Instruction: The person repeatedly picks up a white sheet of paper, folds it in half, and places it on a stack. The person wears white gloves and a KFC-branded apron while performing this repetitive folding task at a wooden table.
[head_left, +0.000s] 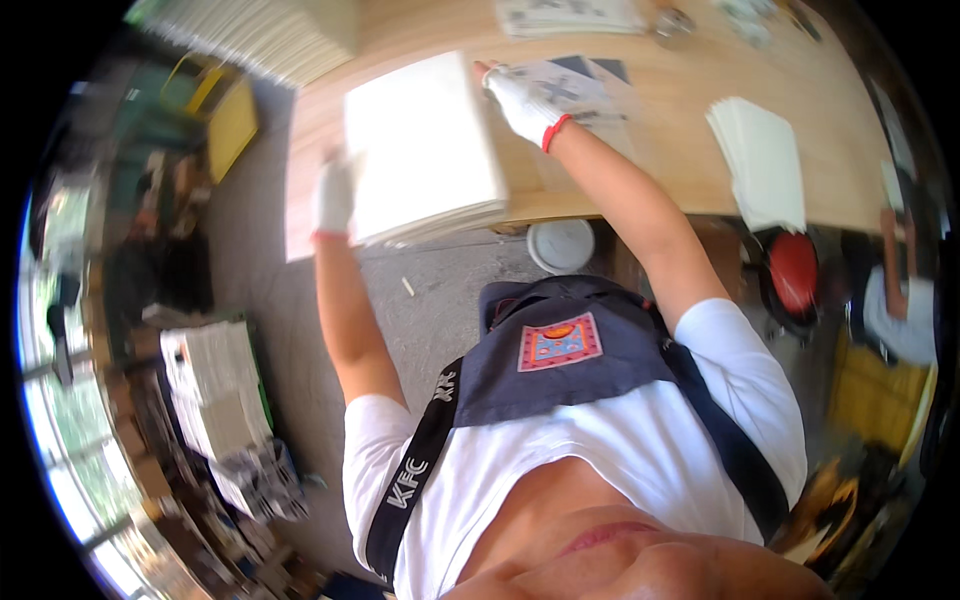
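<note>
A thick stack of white paper sheets [425, 145] lies at the table's near edge, its front end jutting slightly past the edge. My left hand [333, 195], in a white glove with a red cuff, is at the stack's left side. Motion smears its fingers, so their pose cannot be made out. Beside the stack's far right edge is my right hand [515, 100], gloved the same way, fingers stretched out and bare at the tips. Whether it touches the paper is hard to tell. Printed sheets [570, 85] with grey corners lie just right of that hand.
The wooden table [840, 130] also bears a fanned pile of white sheets [765, 165] on the right and a tall paper stack [270, 35] at the far left. Below stand a white round-lidded bucket [560, 246] and a red stool [793, 272]. Another person [900, 310] is at the far right.
</note>
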